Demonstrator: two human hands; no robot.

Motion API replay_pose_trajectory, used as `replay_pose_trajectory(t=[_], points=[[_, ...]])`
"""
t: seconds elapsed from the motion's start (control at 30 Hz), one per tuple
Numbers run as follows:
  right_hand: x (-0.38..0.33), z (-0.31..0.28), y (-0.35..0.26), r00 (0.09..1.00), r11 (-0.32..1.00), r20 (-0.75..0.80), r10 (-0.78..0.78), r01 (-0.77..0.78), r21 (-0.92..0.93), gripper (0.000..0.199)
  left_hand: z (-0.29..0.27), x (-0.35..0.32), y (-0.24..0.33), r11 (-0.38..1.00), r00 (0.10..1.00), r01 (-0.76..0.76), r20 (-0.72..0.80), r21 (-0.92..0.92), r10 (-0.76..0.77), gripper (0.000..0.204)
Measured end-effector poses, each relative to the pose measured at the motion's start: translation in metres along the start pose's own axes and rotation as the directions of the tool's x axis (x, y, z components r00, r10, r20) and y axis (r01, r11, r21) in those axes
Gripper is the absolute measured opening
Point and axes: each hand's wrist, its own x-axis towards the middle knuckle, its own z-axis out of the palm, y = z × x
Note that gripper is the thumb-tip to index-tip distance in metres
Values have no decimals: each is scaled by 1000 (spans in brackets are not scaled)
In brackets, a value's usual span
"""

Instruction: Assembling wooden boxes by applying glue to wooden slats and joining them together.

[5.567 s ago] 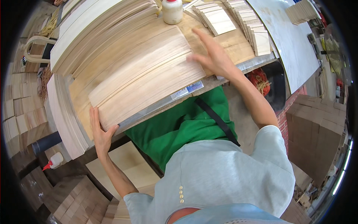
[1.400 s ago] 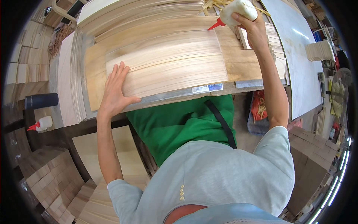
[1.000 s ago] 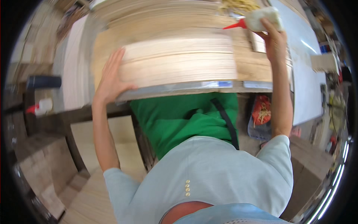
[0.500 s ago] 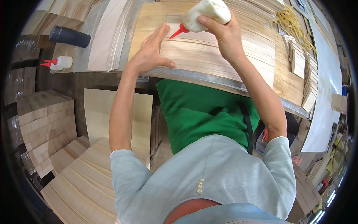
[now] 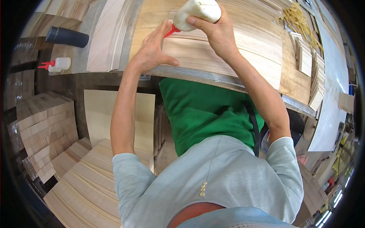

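Note:
A white glue bottle point(image 5: 197, 14) with a red nozzle is tilted over the bench, my right hand point(image 5: 216, 36) wrapped round its body. The nozzle tip points down and left, close to the fingers of my left hand point(image 5: 152, 51). That hand rests at the left ends of thin pale wooden strips point(image 5: 224, 53), fingers stretched and thumb apart along the near edge. The strips lie side by side on a wooden board point(image 5: 294, 76) on the bench. Whether the tip touches wood is hidden by my left fingers.
Left on the bench are a stack of long boards point(image 5: 110, 38), a dark cylinder point(image 5: 67, 37) and small white bottles with red tips point(image 5: 61, 64). To the right lie short wooden pieces point(image 5: 304, 57) and yellow bands point(image 5: 296, 22). Stacked wood blocks point(image 5: 47, 129) stand lower left.
My right hand has moved left with the glue bottle, bringing the nozzle up to my left fingers. My left hand stays almost in place.

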Motion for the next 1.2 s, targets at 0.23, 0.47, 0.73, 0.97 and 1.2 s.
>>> replay_pose_trajectory(t=[0.23,0.47,0.73,0.97,1.2], points=[[-7,-7,-19,1000,991,-19,5,-7,-130,56,3,1,-6,999,999,-38,-15,22,38,131],[-24,-56,-34,998,966,-61,-19,3,-257,44,0,-1,9,998,999,53,-7,34,-53,116],[-52,-133,-63,990,973,-138,-35,2,-231,48,0,2,6,996,1000,23,14,90,-25,120],[-88,-210,-97,972,966,-226,-62,2,-257,46,-4,3,22,996,998,42,53,73,-46,116],[-108,-257,-123,929,939,-362,-79,-53,-341,46,-8,7,37,983,996,17,83,182,-33,116]])
